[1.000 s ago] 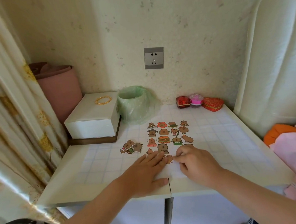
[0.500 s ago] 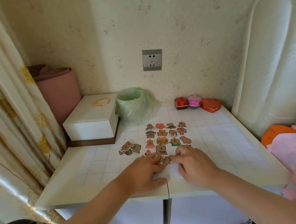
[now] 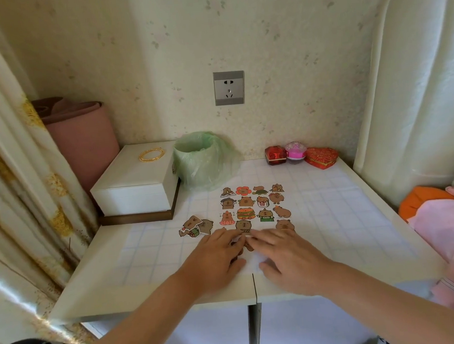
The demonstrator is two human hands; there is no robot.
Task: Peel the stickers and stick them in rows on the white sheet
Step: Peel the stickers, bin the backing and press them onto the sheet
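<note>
**Two hands flat on the sticker sheet, fingertips meeting over one sticker**

Twelve cartoon stickers (image 3: 245, 213) stand in three full rows of four on the white sheet (image 3: 252, 262), which lies at the centre of the frame on the grid-patterned desk (image 3: 344, 217). A fourth row is started: two brown ones show, and the hands cover the rest. One more small sticker (image 3: 249, 247) peeks out between the fingertips, too blurred to tell whether it is stuck down. A loose pile of cut-out stickers (image 3: 196, 226), about four overlapping, lies just left of the sheet.

The left hand (image 3: 216, 258) lies palm down, fingers straight and released, pressing the sheet. The right hand (image 3: 285, 256) also lies flat with fingers stretched toward the left one, grasping nothing that shows.

Behind, from left to right: a glossy white box (image 3: 135, 189) carrying a gold bangle (image 3: 151, 154), a bin lined with thin green plastic (image 3: 201, 160), and three small gift boxes (image 3: 295, 151), one of them heart-shaped. A grey socket (image 3: 229, 88) sits on the wall above.
</note>
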